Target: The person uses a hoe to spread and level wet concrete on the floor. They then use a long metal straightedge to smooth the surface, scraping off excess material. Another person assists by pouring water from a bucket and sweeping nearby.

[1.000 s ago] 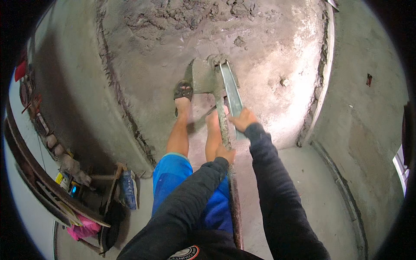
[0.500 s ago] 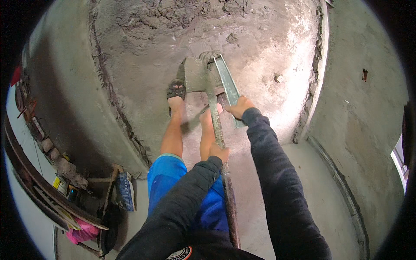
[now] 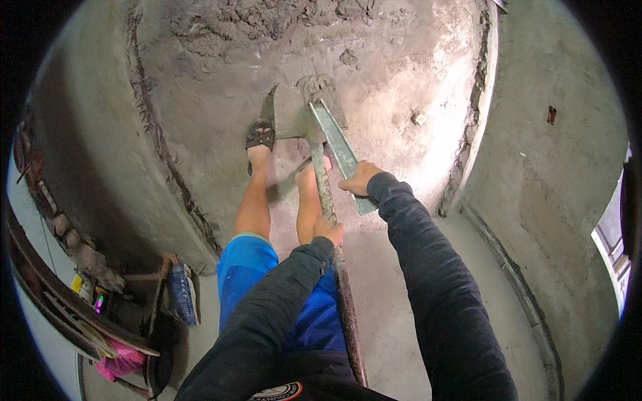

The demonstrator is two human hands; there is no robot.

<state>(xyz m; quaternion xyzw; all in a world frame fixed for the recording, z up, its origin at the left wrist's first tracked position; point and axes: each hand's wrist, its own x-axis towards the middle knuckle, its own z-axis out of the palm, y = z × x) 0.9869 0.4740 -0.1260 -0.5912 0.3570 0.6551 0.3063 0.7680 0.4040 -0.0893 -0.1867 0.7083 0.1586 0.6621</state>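
My left hand (image 3: 328, 231) is wrapped round the long, cement-crusted handle (image 3: 344, 294) of a shovel. The flat shovel blade (image 3: 289, 113) lies at floor level just beyond my feet, coated in grey cement. A clump of wet-looking mortar (image 3: 318, 87) sits toward its far edge. In my right hand (image 3: 361, 179) is a narrow metal channel (image 3: 336, 139) with raised sides, gripped near its close end. It slants away from me to the left. Its far end is over the blade beside the mortar; whether it touches, I cannot tell.
Rough mortar (image 3: 234, 27) covers the far floor, and a small lump (image 3: 418, 118) lies to the right. Plastered walls (image 3: 548, 194) stand on both sides. A wooden rack (image 3: 160, 291), a blue-and-white bag (image 3: 182, 294) and a pink cloth (image 3: 120, 359) are at lower left.
The channel's far end has moved left and toward me over the shovel blade. My view has shifted slightly. Both hands keep their grips.
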